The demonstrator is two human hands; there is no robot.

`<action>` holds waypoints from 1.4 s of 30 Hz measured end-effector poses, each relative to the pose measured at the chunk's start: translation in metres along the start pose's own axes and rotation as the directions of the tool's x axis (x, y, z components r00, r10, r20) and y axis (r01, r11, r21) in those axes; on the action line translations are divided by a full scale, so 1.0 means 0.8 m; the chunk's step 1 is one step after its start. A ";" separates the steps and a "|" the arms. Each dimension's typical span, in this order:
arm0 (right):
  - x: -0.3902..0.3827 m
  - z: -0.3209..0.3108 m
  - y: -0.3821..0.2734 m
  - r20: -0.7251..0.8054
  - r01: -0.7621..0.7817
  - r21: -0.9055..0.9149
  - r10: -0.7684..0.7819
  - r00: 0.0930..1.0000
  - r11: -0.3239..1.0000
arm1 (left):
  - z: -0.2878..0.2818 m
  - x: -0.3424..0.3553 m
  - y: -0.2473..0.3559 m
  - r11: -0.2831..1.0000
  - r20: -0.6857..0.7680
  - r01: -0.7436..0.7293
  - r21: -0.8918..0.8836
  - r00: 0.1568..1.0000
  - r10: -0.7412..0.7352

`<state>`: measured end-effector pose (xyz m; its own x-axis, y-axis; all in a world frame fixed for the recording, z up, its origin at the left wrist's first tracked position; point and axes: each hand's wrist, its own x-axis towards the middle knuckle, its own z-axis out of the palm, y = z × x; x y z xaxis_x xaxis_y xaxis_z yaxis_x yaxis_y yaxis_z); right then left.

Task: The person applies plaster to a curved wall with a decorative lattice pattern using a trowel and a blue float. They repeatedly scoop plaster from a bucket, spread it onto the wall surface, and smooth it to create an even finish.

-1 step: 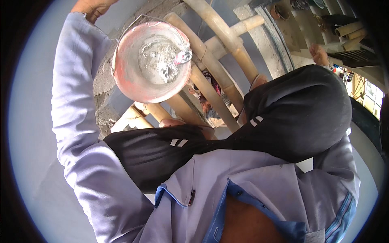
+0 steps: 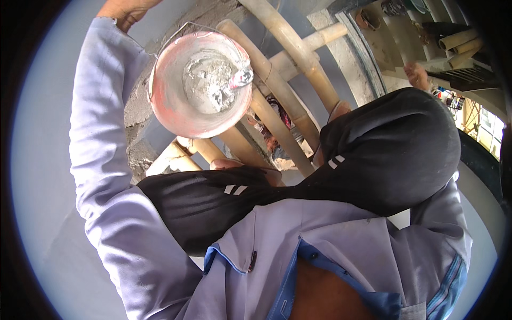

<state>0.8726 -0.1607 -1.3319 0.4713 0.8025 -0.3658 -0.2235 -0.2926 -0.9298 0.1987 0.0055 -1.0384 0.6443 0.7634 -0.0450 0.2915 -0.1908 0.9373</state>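
My left hand (image 2: pixel 127 9) is raised at the upper left, against the pale wall. Its fingers are largely cut off by the picture's top edge, so what they touch is hidden. Just right of that sleeve stands a reddish bucket (image 2: pixel 168 109), smeared with dried mortar and fitted with a thin wire handle. Grey wet mortar (image 2: pixel 210 74) covers its bottom. A mortar-crusted, whitish and pink object (image 2: pixel 242 78), perhaps a tool's handle, rests at its right inner wall. My right hand (image 2: pixel 417 76) shows beyond my right knee, away from the bucket; its fingers are too small and blurred to read.
Bamboo poles (image 2: pixel 288 50) cross beneath the bucket and my feet (image 2: pixel 340 110), with gaps opening to a lower level. Something dark and reddish (image 2: pixel 277 114) shows through one gap. Rough masonry (image 2: pixel 140 112) edges the pale wall (image 2: pixel 42 176) at left. More bamboo (image 2: pixel 460 42) lies at upper right.
My right hand has shifted slightly left and down. My left hand and the bucket sit a touch farther right and lower in the picture.
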 end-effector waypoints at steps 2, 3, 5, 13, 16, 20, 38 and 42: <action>0.001 0.004 -0.006 -0.062 -0.022 -0.070 0.017 0.998 0.997 | -0.009 0.007 0.000 0.998 0.041 0.057 -0.012 0.998 -0.056; 0.004 0.005 -0.007 -0.074 -0.019 -0.103 0.012 0.997 0.994 | -0.012 0.013 -0.002 0.996 0.069 0.085 -0.020 0.994 -0.083; 0.015 0.000 -0.018 -0.061 0.017 -0.212 -0.031 0.998 0.977 | 0.007 0.011 0.001 0.998 -0.027 0.055 0.023 0.998 -0.054; 0.036 0.006 -0.007 -0.016 0.006 -0.492 -0.016 1.000 0.871 | -0.005 0.012 0.006 0.997 -0.048 0.021 0.077 0.999 -0.018; 0.010 0.037 0.038 -0.139 -0.256 -0.345 0.221 0.965 0.903 | 0.020 0.021 0.017 0.997 -0.072 -0.019 0.072 0.997 0.024; -0.053 0.145 0.034 -0.117 -0.424 -0.417 0.415 0.902 0.804 | -0.013 0.012 -0.028 0.963 -0.057 0.146 0.226 0.989 -0.136; 0.020 0.087 0.016 -0.246 -0.279 -0.521 0.171 0.954 0.807 | 0.015 0.012 -0.001 0.989 0.009 0.136 0.050 0.991 -0.136; 0.014 0.081 0.024 -0.220 -0.244 -0.477 0.154 0.963 0.845 | 0.014 0.011 0.000 0.979 0.018 0.204 -0.002 0.979 -0.204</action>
<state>0.8182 -0.1241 -1.3514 0.6070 0.6140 -0.5045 0.1034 -0.6905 -0.7159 0.2120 0.0052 -1.0423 0.5841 0.7748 -0.2417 0.4155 -0.0296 0.9091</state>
